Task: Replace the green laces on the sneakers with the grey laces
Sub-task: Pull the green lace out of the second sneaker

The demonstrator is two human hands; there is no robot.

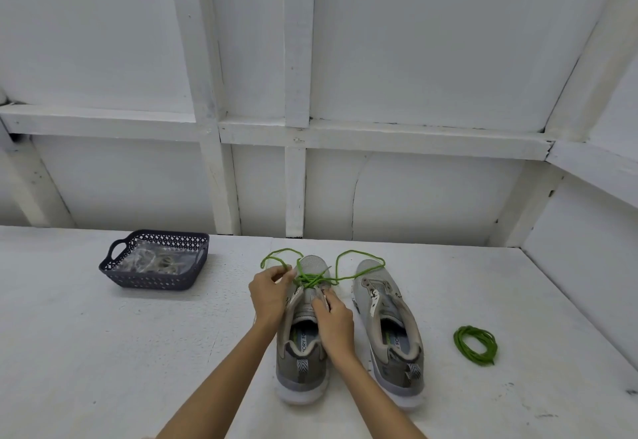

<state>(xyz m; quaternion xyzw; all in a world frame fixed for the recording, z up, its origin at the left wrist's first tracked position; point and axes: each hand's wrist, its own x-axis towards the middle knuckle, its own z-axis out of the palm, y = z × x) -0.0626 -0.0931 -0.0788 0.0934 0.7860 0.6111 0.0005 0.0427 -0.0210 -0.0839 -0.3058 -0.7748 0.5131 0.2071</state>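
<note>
Two grey sneakers stand side by side on the white table, toes pointing away from me. The left sneaker (pixel 303 345) still carries a green lace (pixel 312 278), loosened, with long loops spreading to both sides near its toe. My left hand (pixel 271 295) pinches the lace at the shoe's left side. My right hand (pixel 333 323) grips the right eyelet flap of the same shoe. The right sneaker (pixel 390 331) has no lace. A coiled green lace (pixel 475 345) lies on the table to its right. Grey laces in clear wrapping (pixel 157 261) sit in the basket.
A dark perforated plastic basket (pixel 152 278) with handles stands at the table's back left. A white panelled wall with wooden battens rises behind the table and along its right side.
</note>
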